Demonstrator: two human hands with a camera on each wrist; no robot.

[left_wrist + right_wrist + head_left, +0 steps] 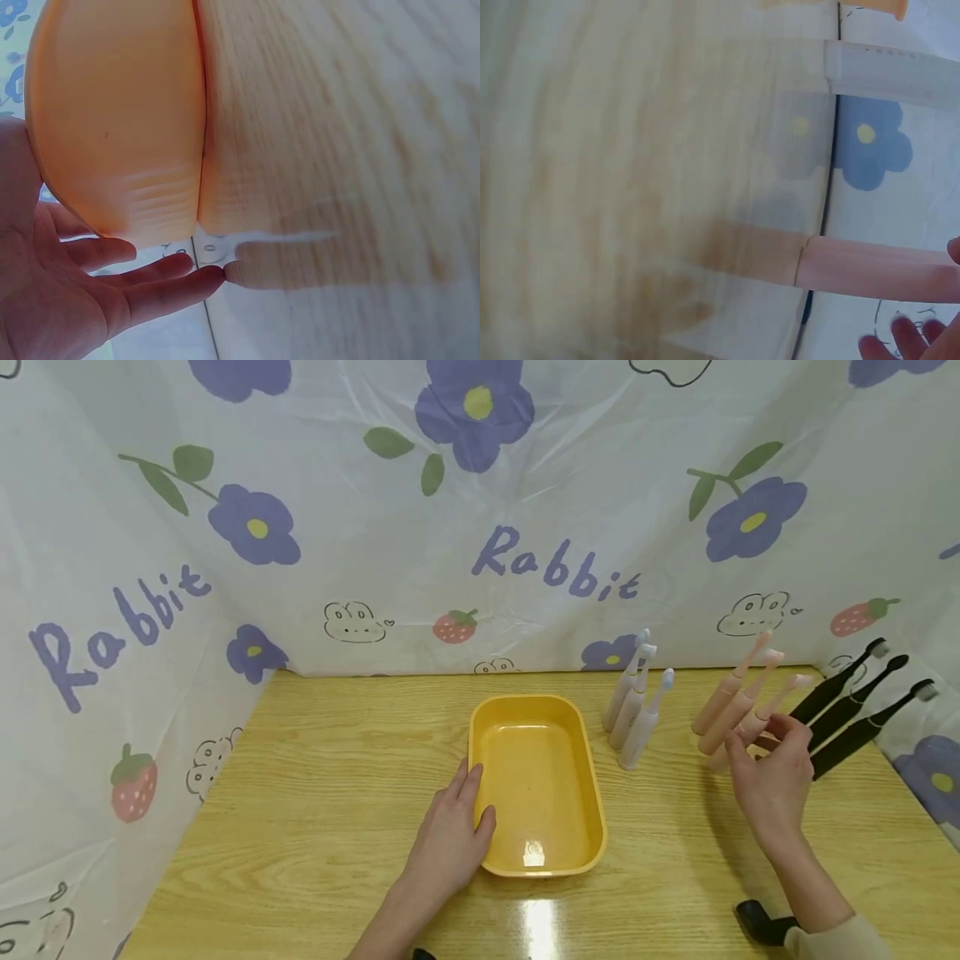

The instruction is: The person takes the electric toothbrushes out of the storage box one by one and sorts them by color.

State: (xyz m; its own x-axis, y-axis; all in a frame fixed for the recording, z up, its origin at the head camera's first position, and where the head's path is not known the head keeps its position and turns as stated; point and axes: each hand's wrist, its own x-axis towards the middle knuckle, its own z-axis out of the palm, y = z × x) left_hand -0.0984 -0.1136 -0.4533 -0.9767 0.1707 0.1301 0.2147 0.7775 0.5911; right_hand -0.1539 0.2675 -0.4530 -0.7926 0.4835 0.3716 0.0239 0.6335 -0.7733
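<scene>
My left hand (448, 835) holds the left side of a yellow rectangular tray (536, 777), its thumb over the rim and fingers along the outer wall. The left wrist view shows the tray's outer wall (120, 112) with several fingers of that hand (67, 300) stretched beside it. On the right, my right hand (776, 785) pinches the nearest pink electric toothbrush (752, 722) high on its handle. That toothbrush (885, 270) stands upright on the table in the right wrist view, where only some fingertips (907, 337) show; the rest of the hand is out of frame.
Two more pink toothbrushes (731, 718) stand behind the nearest one. White toothbrushes (637, 735) stand in a row right of the tray, and black toothbrushes (843, 722) at the far right. A patterned cloth (555, 510) hangs behind the wooden table (322, 777).
</scene>
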